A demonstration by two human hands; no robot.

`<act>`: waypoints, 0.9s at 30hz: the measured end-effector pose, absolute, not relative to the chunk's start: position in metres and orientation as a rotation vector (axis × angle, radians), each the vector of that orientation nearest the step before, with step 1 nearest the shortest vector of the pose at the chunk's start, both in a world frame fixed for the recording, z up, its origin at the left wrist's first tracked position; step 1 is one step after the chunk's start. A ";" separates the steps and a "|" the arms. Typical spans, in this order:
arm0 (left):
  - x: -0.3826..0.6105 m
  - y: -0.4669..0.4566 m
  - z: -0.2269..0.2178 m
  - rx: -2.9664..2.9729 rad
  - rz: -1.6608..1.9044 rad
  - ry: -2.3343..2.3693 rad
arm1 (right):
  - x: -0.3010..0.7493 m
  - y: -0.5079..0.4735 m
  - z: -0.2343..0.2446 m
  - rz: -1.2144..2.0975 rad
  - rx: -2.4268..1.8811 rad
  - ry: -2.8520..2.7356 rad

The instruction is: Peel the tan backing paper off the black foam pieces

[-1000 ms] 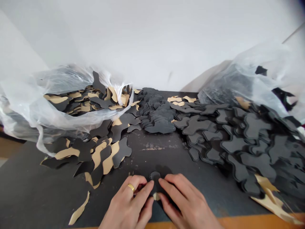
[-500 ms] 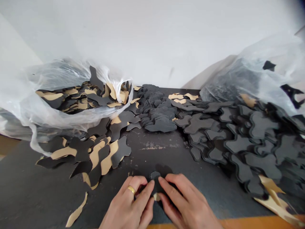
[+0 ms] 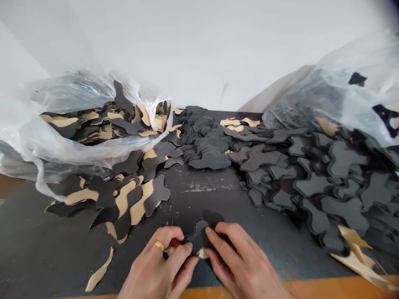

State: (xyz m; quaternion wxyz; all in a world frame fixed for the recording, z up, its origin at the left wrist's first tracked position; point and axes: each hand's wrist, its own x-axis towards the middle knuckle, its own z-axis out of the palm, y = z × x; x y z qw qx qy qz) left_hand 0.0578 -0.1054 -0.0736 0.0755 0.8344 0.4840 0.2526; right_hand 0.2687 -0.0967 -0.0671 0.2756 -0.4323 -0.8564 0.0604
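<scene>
A black, wavy-edged foam-like pad (image 3: pixel 199 237) lies between my hands near the front of the dark table, with a bit of tan backing (image 3: pixel 202 253) showing at its near end. My left hand (image 3: pixel 165 259), with a gold ring, pinches the pad's left side between thumb and fingers. On the other side my right hand (image 3: pixel 238 257) grips the right edge, its index fingertip on top and thumb beside the tan bit. The fingers cover both sides of the pad.
Left, an open clear plastic bag (image 3: pixel 77 151) holds black and tan-backed pieces; more loose pieces (image 3: pixel 124 199) lie before it. A row of black pads (image 3: pixel 207 141) stands centre back. Stacked black pads (image 3: pixel 311 178) fill the right, near another plastic bag (image 3: pixel 327 87) and tan scraps (image 3: pixel 357 257).
My left hand has shifted left and its index finger has drawn back from the right one, uncovering more of the pad. My right hand stays nearly in place.
</scene>
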 end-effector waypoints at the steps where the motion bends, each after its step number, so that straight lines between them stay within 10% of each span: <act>1: 0.057 -0.106 -0.073 2.504 0.752 1.454 | 0.269 -0.097 -0.068 0.166 -1.159 -2.301; 27: 0.054 -0.104 -0.071 2.485 0.787 1.432 | 0.284 -0.101 -0.068 0.280 -1.152 -2.135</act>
